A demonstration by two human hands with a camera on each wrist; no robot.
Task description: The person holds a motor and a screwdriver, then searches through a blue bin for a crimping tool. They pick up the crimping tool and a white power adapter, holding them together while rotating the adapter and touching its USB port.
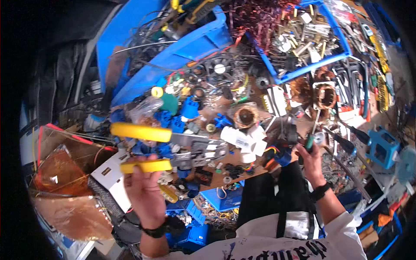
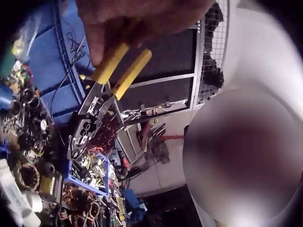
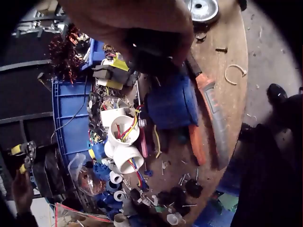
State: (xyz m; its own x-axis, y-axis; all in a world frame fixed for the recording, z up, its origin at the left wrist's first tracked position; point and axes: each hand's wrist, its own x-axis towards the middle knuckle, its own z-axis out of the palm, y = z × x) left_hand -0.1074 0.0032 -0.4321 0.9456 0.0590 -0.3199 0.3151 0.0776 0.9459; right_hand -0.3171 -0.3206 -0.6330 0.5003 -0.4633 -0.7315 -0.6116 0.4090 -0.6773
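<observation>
The left grip was clamped round the lower yellow handle of a crimping tool. The tool's upper handle stood spread away from the lower one. Its grey metal head pointed right, and it was raised above the cluttered table. The right grip was closed on a small dark tool, held upright just beside a blue wired part. White pipe fittings lay between the two hands. Farther back sat a blue crate of metal scrap.
</observation>
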